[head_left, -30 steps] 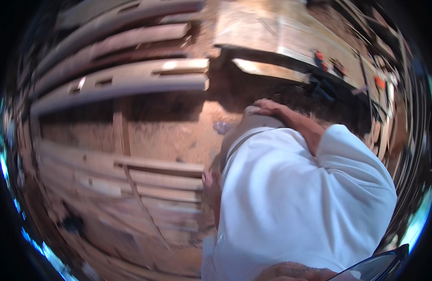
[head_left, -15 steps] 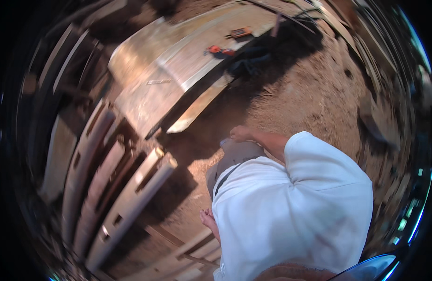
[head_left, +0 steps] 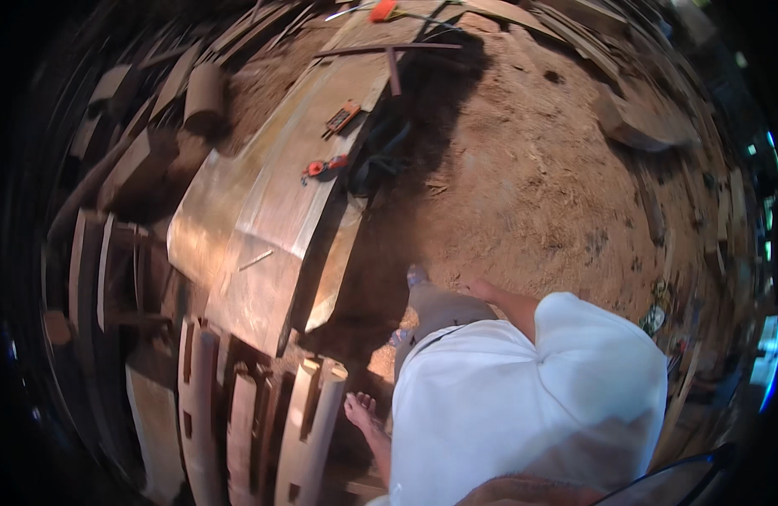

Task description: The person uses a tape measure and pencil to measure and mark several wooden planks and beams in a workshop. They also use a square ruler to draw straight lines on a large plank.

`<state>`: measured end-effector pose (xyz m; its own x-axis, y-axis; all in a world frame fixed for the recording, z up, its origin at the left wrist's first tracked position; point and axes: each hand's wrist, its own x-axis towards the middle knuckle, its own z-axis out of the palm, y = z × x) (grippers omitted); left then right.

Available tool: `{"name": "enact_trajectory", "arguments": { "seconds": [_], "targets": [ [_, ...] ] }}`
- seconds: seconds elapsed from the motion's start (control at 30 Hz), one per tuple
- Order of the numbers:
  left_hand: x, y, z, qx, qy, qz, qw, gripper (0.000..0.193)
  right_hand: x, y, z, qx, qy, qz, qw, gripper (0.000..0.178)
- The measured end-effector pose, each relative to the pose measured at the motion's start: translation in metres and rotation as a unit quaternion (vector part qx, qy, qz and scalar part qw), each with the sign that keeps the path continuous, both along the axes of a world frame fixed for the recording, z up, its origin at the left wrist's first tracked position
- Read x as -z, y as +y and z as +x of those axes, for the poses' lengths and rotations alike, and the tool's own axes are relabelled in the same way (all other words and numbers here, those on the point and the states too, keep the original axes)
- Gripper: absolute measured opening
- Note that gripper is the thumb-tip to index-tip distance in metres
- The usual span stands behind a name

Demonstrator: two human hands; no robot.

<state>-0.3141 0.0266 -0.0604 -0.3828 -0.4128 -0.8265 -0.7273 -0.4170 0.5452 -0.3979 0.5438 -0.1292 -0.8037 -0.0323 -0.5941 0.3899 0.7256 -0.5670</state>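
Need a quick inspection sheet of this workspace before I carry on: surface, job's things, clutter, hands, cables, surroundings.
Surface: dirt ground strewn with sawdust.
Job's things: wide wooden slab with an orange tool and an orange-black tool lying on it.
Clutter: mortised timber posts and planks stacked to the left.
Hands: left hand hangs empty near the posts; right hand empty at the hip.
Cables: nothing seen.
Surroundings: lumber piles around the yard's edge.

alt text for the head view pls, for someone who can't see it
Looking down on a person in a white shirt standing on sawdust-strewn dirt ground, both hands empty: the right hand by the hip, the left hand hanging beside stacked wooden posts. Ahead lies a wide wooden slab with small orange tools on it.
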Motion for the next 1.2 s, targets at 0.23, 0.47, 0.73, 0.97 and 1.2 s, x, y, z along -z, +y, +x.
{"name": "enact_trajectory", "arguments": {
  "seconds": [0.23,0.47,0.73,0.97,1.2],
  "targets": [
    [-0.019,0.007,-0.036,0.061,-0.025,-0.14,0.988,0.031,0.018,0.044,-0.034,0.037,-0.083,-0.157,0.983,0.033],
    [-0.029,0.144,0.006,-0.085,0.046,-0.13,0.987,0.032,0.052,0.099,-0.186,-0.101,-0.25,-0.156,0.95,0.031],
    [0.02,0.274,0.108,-0.266,-0.049,-0.045,0.962,0.03,-0.003,-0.014,-0.365,-0.185,-0.026,-0.214,0.959,0.036],
    [0.043,0.295,0.174,-0.231,-0.145,-0.124,0.954,0.055,-0.018,-0.164,-0.273,-0.36,-0.031,-0.252,0.898,0.046],
    [0.061,0.224,0.17,-0.373,-0.02,-0.151,0.915,0.039,-0.006,-0.231,-0.173,-0.643,-0.094,-0.185,0.737,0.032]
  ]
}}
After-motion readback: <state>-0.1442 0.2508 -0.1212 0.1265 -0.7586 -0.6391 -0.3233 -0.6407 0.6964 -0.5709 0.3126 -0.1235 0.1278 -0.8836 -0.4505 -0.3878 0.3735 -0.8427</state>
